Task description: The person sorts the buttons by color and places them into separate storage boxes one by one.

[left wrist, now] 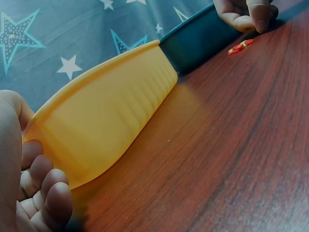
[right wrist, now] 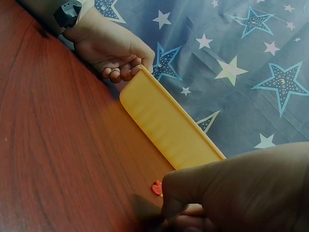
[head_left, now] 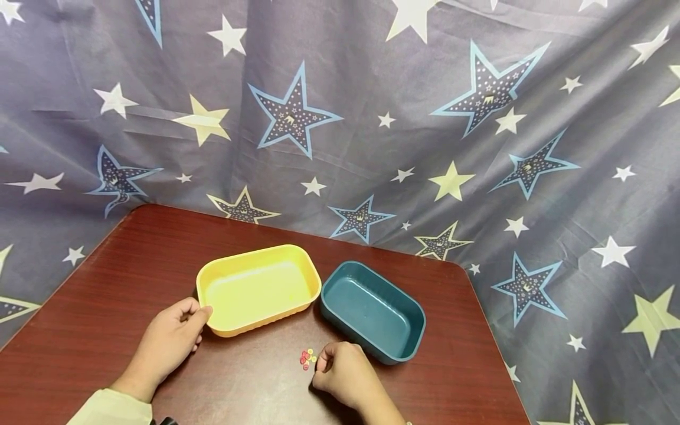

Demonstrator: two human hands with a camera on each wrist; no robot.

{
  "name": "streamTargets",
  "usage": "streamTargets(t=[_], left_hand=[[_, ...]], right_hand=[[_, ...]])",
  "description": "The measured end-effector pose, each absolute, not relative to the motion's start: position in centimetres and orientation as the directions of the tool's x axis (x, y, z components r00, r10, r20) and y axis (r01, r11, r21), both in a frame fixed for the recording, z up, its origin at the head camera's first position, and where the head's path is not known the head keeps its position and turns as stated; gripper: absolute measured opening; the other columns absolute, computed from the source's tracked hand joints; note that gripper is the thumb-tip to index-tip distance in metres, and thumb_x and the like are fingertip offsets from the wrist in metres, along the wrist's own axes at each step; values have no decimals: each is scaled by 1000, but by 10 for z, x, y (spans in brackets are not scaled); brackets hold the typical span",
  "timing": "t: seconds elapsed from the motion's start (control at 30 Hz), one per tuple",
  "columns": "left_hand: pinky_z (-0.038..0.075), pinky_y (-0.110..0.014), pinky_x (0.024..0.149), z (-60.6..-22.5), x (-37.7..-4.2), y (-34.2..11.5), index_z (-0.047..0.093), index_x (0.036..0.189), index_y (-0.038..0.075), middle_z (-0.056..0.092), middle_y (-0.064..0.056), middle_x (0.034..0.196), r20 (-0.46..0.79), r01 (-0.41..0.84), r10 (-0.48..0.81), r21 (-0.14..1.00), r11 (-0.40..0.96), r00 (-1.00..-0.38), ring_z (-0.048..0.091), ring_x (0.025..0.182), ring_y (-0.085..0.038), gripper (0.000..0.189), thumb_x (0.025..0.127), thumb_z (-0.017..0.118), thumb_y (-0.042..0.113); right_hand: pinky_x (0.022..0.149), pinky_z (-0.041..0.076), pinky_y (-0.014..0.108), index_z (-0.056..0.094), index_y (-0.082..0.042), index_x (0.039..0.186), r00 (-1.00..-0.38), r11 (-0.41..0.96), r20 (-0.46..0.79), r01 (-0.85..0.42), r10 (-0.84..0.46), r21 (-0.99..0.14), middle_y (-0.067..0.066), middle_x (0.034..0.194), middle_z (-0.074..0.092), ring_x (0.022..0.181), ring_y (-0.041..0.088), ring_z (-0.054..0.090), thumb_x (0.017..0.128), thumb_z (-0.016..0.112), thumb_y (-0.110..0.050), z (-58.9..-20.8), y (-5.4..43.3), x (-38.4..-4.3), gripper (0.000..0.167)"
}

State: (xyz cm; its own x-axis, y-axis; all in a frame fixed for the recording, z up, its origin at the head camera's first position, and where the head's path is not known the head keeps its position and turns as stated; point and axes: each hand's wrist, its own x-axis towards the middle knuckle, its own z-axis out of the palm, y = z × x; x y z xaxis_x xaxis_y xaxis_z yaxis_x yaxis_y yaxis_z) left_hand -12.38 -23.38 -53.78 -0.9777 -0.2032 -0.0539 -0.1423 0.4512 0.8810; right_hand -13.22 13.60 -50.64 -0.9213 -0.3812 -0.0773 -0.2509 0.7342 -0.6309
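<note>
A yellow rectangular tub [head_left: 259,321] stands on the table, and my left hand [head_left: 172,339] pinches its near left corner, thumb over the rim and the other fingers curled outside, as the left wrist view [left wrist: 36,193] also shows. Several small round red and yellow pieces that look like buttons [head_left: 306,358] lie in a cluster on the table. Just right of them, my right hand [head_left: 347,375] is low at the tabletop with fingers curled and thumb near the index finger. No item shows between those fingertips, which are partly hidden in the right wrist view [right wrist: 231,193].
A dark teal rectangular tub [head_left: 372,313] sits right of the yellow one, their ends nearly touching, behind my right hand. The reddish-brown wooden table [head_left: 255,378] ends at a star-patterned grey curtain [head_left: 361,118]. A dark band [right wrist: 68,13] is on the left wrist.
</note>
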Motion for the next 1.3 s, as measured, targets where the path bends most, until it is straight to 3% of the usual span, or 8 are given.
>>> streamTargets(t=[0.33,0.6,0.77,0.9,1.03,1.3], left_hand=[[50,-32,53,-537,-124,-234,60,92,13,65,-1,70,-49,-135,-199,885,446,-979,63,58,-17,43,116,61,50],[51,-32,53,-537,-124,-234,60,92,13,65,-1,69,-50,-135,-196,884,447,-979,63,58,-17,44,116,61,50],[51,-32,53,-536,-123,-235,60,93,12,64,-1,69,-50,-132,-193,887,442,-980,63,58,-17,45,115,61,51],[51,-32,54,-536,-123,-236,60,93,13,65,-1,69,-49,-132,-192,886,445,-980,64,58,-18,45,115,61,52],[51,-32,54,-536,-123,-236,60,94,13,65,-1,69,-55,-135,-190,885,445,-980,64,58,-18,46,115,61,53],[51,-32,53,-538,-123,-236,60,93,13,65,-1,68,-44,-127,-192,888,441,-980,64,57,-17,44,115,62,52]], right_hand=[[60,48,19,77,-18,82,-929,680,-50,-231,-367,-695,-16,67,64,61,-4,56,75,83,-4,-503,141,-136,17],[56,51,19,84,-10,91,-911,621,-90,-199,-401,-758,-7,70,73,57,-1,60,85,79,-2,-483,140,-145,11],[54,56,23,85,-6,98,-902,584,-98,-188,-421,-789,9,78,79,57,10,68,91,79,0,-461,135,-158,11],[58,63,31,85,-11,98,-897,587,-87,-207,-433,-783,4,77,78,61,23,74,94,80,-1,-441,130,-177,12],[63,67,37,85,-13,99,-895,589,-88,-211,-436,-780,1,76,79,65,27,78,98,82,-6,-426,126,-198,8],[66,67,31,83,0,107,-892,545,-133,-139,-431,-827,16,90,81,81,42,81,102,78,-6,-410,107,-237,9]])
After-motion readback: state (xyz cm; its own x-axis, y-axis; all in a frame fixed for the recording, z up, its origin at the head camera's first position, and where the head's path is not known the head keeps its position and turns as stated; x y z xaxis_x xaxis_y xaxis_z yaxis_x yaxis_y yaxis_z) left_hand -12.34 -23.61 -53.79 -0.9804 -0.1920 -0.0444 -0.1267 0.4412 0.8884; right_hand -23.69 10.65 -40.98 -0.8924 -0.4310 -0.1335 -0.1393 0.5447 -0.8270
